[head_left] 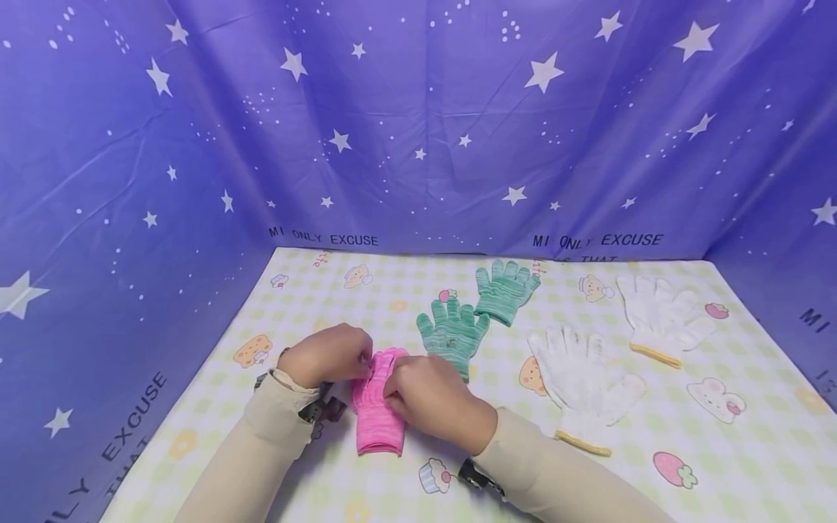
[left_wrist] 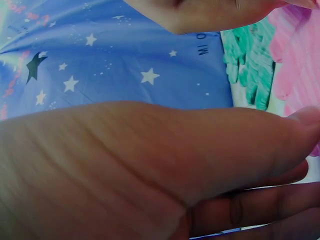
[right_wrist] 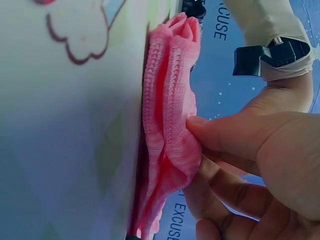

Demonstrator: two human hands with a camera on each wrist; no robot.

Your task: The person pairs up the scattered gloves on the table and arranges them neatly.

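Note:
Pink knitted gloves (head_left: 379, 432) lie on the table in front of me, one layer over another, cuff toward me. My left hand (head_left: 332, 354) pinches the pink fabric at its upper left side, near the glove's fingers. On the opposite side my right hand (head_left: 433, 398) pinches the edge between thumb and fingertips. From the right wrist view, two folded cuff layers of the pink gloves (right_wrist: 177, 85) show edge-on, the thumb (right_wrist: 210, 131) pressed on the upper one. In the left wrist view, the pink fabric (left_wrist: 302, 60) appears at the right edge beside the left thumb.
Two green striped gloves (head_left: 451, 338) lie just beyond, overlapping at a corner. To the right are two white gloves (head_left: 578, 374) with yellow cuff edges. A checked cloth with cartoon prints covers the table (head_left: 314, 298); a blue star-patterned curtain (head_left: 418, 109) surrounds its back and sides.

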